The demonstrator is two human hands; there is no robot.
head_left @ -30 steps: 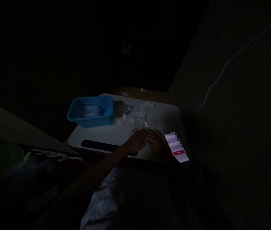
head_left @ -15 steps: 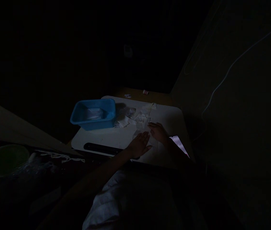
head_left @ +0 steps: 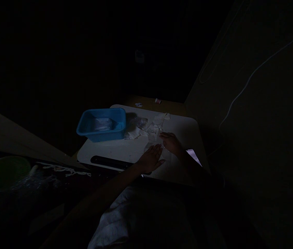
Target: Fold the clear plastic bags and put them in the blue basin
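Note:
In dim light, my left hand (head_left: 150, 159) lies flat with its fingers stretched out over a clear plastic piece (head_left: 148, 146) on the white table (head_left: 105, 148). My right hand (head_left: 170, 142) is just beyond it to the right, palm down, its fingers pointing left near the plastic; its exact finger shape is dark, but it looks spread and holds nothing I can see. Crumpled clear wrappers and pale scraps (head_left: 134, 132) lie beyond my hands.
A blue basin (head_left: 101, 137) with clear plastic packets (head_left: 103, 124) inside stands at the left. A black bar (head_left: 110, 162) lies along the near edge. A lit phone (head_left: 194, 157) is by my right forearm. A small red-and-white spool (head_left: 158, 101) stands behind.
Both hands stay in nearly the same place, with only a tiny shift. The view has moved slightly, and my right forearm covers a little more of the phone.

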